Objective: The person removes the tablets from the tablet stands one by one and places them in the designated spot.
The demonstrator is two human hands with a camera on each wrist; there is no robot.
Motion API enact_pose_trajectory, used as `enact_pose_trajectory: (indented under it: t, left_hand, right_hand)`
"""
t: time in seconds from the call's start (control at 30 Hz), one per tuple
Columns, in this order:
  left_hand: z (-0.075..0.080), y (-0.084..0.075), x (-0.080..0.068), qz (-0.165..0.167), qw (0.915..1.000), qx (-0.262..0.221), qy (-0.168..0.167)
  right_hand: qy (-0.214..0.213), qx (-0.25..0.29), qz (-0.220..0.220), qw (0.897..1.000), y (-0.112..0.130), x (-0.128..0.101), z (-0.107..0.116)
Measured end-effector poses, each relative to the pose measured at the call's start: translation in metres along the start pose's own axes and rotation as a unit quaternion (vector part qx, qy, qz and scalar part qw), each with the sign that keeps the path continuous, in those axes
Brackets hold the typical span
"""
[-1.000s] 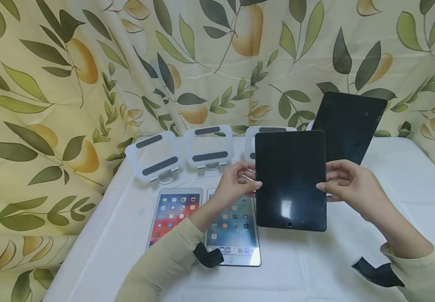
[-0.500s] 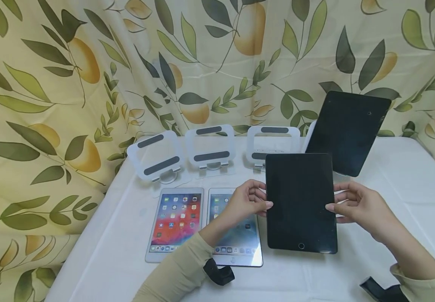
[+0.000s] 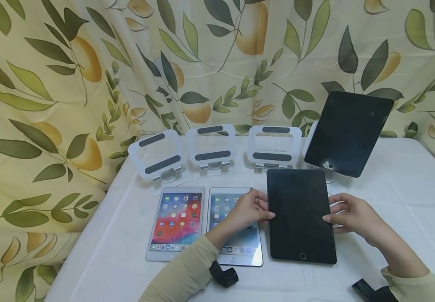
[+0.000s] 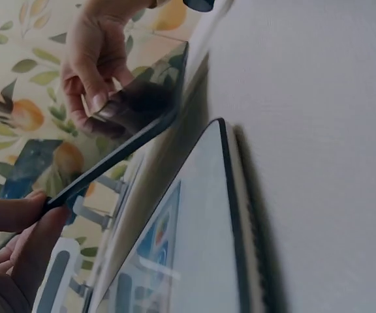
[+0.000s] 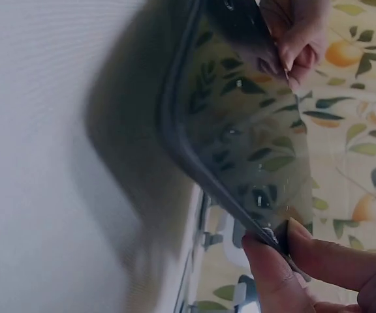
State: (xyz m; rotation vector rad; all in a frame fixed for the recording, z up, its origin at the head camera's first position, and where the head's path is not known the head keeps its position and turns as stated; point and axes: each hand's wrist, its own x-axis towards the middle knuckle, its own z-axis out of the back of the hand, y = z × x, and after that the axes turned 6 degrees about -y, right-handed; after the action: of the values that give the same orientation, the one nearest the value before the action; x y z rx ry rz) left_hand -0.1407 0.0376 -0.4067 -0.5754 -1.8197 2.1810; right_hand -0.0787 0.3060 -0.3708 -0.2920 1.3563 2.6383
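Leaf-print curtains are hanging behind the white counter (image 3: 391,197), where both hands are lowering the dark tablet (image 3: 300,216), now almost flat beside two lit tablets (image 3: 176,222). The left hand (image 3: 249,209) and right hand (image 3: 347,214) are pinching its side edges. Empty stands (image 3: 274,147) are waiting behind; another tablet (image 3: 347,132) is leaning on the rightmost stand.

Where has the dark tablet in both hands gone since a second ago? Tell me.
Yes: the dark tablet came down and toward the person, off the third white stand it had covered.
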Motion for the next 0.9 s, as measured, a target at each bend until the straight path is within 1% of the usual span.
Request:
enact_pose_trajectory:
  t: [0.07, 0.17, 0.3, 0.53, 0.7, 0.83, 0.9]
  left_hand:
    - [0.001, 0.002, 0.001, -0.006, 0.9996, 0.027, 0.002]
    - [0.002, 0.003, 0.002, -0.016, 0.9968, 0.078, 0.006]
    - [0.002, 0.006, 0.003, -0.016, 0.9938, 0.109, 0.01]
    - [0.001, 0.012, 0.005, 0.006, 0.9938, 0.106, 0.031]
    - [0.001, 0.014, 0.005, 0.01, 0.9914, 0.126, 0.035]
    - [0.002, 0.013, 0.005, 0.024, 0.9916, 0.121, 0.039]
    - [0.003, 0.013, 0.005, 0.028, 0.9924, 0.112, 0.042]
  right_hand:
    - [0.005, -0.005, -0.01, 1.0, 0.0, 0.003, -0.001]
    - [0.016, -0.015, -0.03, 0.999, 0.0, 0.008, -0.003]
    - [0.028, -0.027, -0.05, 0.998, 0.0, 0.013, -0.006]
    - [0.034, -0.03, -0.064, 0.997, -0.005, 0.014, -0.009]
    - [0.032, -0.028, -0.071, 0.997, -0.007, 0.015, -0.013]
    - [0.031, -0.035, -0.067, 0.997, -0.008, 0.016, -0.015]
    - [0.031, -0.046, -0.056, 0.997, -0.008, 0.017, -0.015]
